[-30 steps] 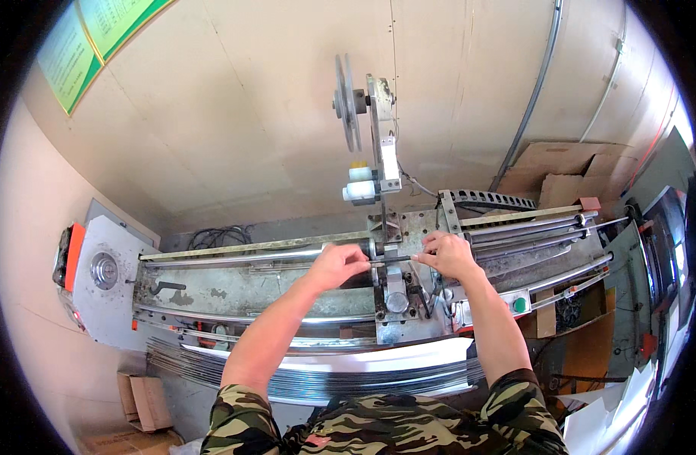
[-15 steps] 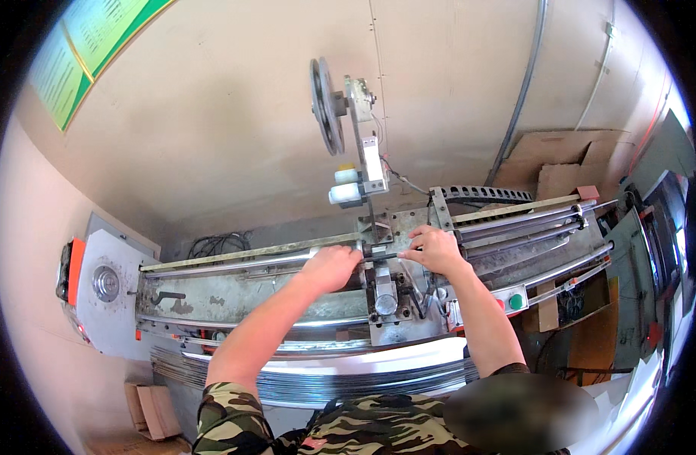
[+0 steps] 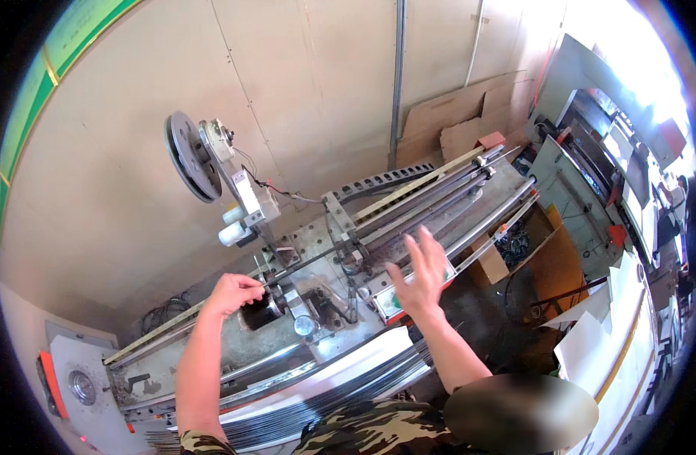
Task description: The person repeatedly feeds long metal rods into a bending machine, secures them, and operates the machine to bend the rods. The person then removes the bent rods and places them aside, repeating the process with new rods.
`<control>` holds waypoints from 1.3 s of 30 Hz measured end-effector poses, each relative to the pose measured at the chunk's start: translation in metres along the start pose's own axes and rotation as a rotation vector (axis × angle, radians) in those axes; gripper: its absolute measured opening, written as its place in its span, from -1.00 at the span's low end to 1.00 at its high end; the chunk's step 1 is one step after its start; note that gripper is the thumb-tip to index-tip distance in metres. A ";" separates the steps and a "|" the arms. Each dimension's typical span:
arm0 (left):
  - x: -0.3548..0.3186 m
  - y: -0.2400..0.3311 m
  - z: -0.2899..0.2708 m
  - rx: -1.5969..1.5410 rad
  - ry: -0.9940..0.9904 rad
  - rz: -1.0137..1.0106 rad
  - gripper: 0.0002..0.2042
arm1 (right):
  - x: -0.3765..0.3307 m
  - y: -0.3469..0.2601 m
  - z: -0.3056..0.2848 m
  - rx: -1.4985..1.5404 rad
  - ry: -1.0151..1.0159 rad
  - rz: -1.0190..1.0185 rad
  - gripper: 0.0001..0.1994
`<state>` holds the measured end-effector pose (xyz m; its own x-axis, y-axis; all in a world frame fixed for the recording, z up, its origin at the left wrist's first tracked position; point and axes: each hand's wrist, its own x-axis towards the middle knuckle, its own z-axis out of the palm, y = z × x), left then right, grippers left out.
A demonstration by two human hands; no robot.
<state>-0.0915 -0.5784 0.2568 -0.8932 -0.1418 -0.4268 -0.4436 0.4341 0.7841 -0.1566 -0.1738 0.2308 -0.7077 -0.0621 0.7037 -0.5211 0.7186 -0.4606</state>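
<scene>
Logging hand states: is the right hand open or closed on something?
Open. The right hand hangs above the machine bed, fingers spread, holding nothing. The left hand pinches at the thin rod.

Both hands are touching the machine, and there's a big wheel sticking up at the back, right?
Not quite. In the head view only the left hand touches the machine; the right hand is lifted off it, fingers spread. The big wheel does stick up at the back.

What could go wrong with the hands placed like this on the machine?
Left hand pinches the thin rod right at the dark opening of the machine head: a pinch risk if anything turns. Right hand hangs open above the guide rails, so only one hand steadies the rod. Loose strips stacked at the front edge could snag a sleeve.
</scene>
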 end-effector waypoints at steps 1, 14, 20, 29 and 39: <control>0.003 -0.003 -0.003 -0.046 -0.026 -0.006 -0.85 | -0.020 0.014 -0.019 -0.127 -0.109 0.099 -0.37; -0.016 -0.013 0.034 0.407 0.431 0.247 -0.74 | 0.081 -0.025 0.039 0.233 -0.480 -0.217 -0.54; -0.005 -0.008 0.034 0.282 0.436 0.167 -0.68 | 0.065 -0.022 0.143 0.038 -1.113 -0.340 -0.65; -0.058 -0.017 0.038 0.634 0.387 0.420 -0.27 | 0.034 -0.043 0.147 0.082 -0.689 -0.275 -0.82; -0.056 -0.056 0.080 0.792 0.748 0.573 -0.87 | -0.036 -0.079 0.095 0.041 -0.308 -0.045 -0.38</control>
<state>-0.0108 -0.5234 0.2005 -0.8824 -0.1146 0.4564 -0.0385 0.9842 0.1725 -0.1350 -0.2941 0.1902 -0.7913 -0.3045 0.5303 -0.5698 0.6819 -0.4587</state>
